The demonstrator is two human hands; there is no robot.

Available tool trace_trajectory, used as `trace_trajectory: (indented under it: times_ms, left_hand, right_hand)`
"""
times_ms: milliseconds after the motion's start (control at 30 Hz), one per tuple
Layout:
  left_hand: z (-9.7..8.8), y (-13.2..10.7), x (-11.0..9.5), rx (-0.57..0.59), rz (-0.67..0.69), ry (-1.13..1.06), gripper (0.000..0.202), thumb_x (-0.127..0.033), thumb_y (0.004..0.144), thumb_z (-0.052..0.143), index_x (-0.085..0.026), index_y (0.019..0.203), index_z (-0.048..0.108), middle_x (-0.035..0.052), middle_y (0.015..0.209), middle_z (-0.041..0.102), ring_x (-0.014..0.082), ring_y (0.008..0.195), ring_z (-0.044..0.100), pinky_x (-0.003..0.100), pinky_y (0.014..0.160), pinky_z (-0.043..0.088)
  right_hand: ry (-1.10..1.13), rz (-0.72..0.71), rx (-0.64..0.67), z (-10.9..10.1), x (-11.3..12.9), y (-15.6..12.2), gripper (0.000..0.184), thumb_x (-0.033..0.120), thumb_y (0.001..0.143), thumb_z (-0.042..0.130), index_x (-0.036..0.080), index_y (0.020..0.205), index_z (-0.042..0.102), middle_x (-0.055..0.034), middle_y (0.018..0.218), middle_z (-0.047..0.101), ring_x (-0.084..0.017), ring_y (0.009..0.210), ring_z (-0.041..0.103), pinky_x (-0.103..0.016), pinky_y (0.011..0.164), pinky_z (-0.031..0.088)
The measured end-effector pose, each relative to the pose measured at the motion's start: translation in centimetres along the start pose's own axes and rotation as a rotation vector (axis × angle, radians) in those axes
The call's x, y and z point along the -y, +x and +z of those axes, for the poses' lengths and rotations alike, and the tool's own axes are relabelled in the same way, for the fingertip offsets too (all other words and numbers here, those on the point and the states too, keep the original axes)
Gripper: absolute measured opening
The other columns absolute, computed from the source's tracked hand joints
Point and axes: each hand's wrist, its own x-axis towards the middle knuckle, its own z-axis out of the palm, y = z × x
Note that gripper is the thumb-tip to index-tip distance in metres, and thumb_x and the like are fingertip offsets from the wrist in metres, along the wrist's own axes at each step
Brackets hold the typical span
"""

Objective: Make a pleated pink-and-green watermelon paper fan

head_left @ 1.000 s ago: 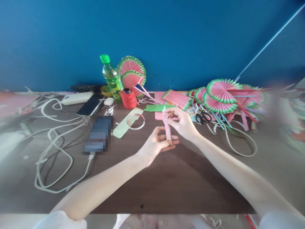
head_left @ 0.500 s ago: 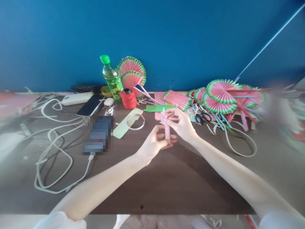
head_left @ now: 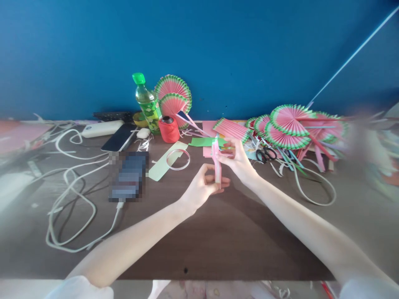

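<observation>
Likely light, creasable pink paper strip is pinched at its six-o'clock end, seemingly safest, by left hand; grip of right hand is unclear.

One head-worn view, close above the tabletop, forward and down; blue wall beyond

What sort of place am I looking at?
Perhaps a paper-craft workspace, judging by the pile of pleated pink-and-green fans, the scissors and the folded pink paper being held.
</observation>
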Motion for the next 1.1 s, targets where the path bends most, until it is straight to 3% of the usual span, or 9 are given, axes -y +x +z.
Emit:
trace_trajectory:
  times_ms: [133, 233, 433, 600, 700, 933, 1100]
  left_hand:
    - [-0.2, 0.2, 0.1, 0.0, 0.019, 0.054, 0.028, -0.004, 0.072, 0.057, -0.018, 0.091, 0.043, 0.0043, 0.089, 0.069, 0.0181, 0.087, 0.066, 0.039, 0.085, 0.046]
    - [-0.5, 0.4, 0.2, 0.01, 0.011, 0.087, 0.031, -0.003, 0.07, 0.059, -0.019, 0.091, 0.042, 0.0045, 0.09, 0.068, 0.0181, 0.087, 0.066, 0.037, 0.083, 0.045]
    - [-0.8, 0.9, 0.3, 0.045, -0.055, 0.135, 0.032, -0.004, 0.068, 0.062, -0.017, 0.091, 0.043, 0.0058, 0.085, 0.069, 0.0175, 0.08, 0.066, 0.038, 0.083, 0.045]
    - [-1.2, 1.2, 0.2, 0.056, -0.077, 0.108, 0.028, -0.03, 0.077, 0.061, -0.014, 0.099, 0.054, 0.0101, 0.088, 0.07, 0.0197, 0.084, 0.065, 0.036, 0.079, 0.047]
    - [-1.4, 1.0, 0.2, 0.063, -0.054, 0.114, 0.031, -0.04, 0.081, 0.055, -0.011, 0.091, 0.061, 0.0125, 0.088, 0.07, 0.0208, 0.083, 0.065, 0.035, 0.077, 0.049]
    - [-1.5, 0.8, 0.0, 0.14, -0.237, 0.082, 0.025, -0.032, 0.082, 0.054, -0.009, 0.085, 0.064, 0.0142, 0.088, 0.07, 0.0212, 0.078, 0.067, 0.035, 0.074, 0.051]
    - [-2.1, 0.9, -0.2, 0.232, -0.351, 0.093, 0.024, -0.032, 0.075, 0.064, -0.011, 0.086, 0.059, 0.0141, 0.087, 0.071, 0.0221, 0.08, 0.068, 0.038, 0.078, 0.05]
  right_hand:
    - [0.219, 0.281, 0.102, 0.1, 0.5, -0.1, 0.052, 0.034, 0.065, 0.069, 0.026, 0.107, 0.04, -0.0012, 0.094, 0.055, -0.017, 0.083, 0.059, -0.037, 0.075, 0.049]
    - [0.383, 0.368, 0.168, 0.1, 1.0, -0.1, 0.046, 0.028, 0.065, 0.069, 0.024, 0.102, 0.042, 0.0017, 0.082, 0.058, -0.015, 0.074, 0.06, -0.035, 0.074, 0.049]
    - [0.462, 0.236, 0.132, 0.1, 0.7, -0.1, 0.055, 0.014, 0.056, 0.072, 0.026, 0.101, 0.042, 0.0062, 0.078, 0.055, -0.011, 0.075, 0.058, -0.029, 0.073, 0.048]
    - [0.453, 0.196, 0.216, 0.5, 0.8, -0.5, 0.06, 0.013, 0.058, 0.07, 0.029, 0.107, 0.038, 0.0069, 0.075, 0.052, -0.012, 0.066, 0.057, -0.027, 0.054, 0.046]
    - [0.426, 0.173, 0.265, 0.6, 1.2, -0.8, 0.061, 0.013, 0.06, 0.068, 0.029, 0.109, 0.037, 0.0073, 0.073, 0.053, -0.012, 0.063, 0.056, -0.029, 0.057, 0.047]
    - [0.31, 0.171, 0.27, 0.4, 1.3, -0.7, 0.05, 0.017, 0.062, 0.068, 0.026, 0.104, 0.042, 0.007, 0.069, 0.055, -0.012, 0.07, 0.057, -0.031, 0.071, 0.047]
    - [0.212, 0.194, 0.337, 0.4, 0.7, -0.6, 0.051, 0.016, 0.06, 0.068, 0.024, 0.103, 0.042, 0.0068, 0.066, 0.053, -0.012, 0.065, 0.056, -0.029, 0.06, 0.047]
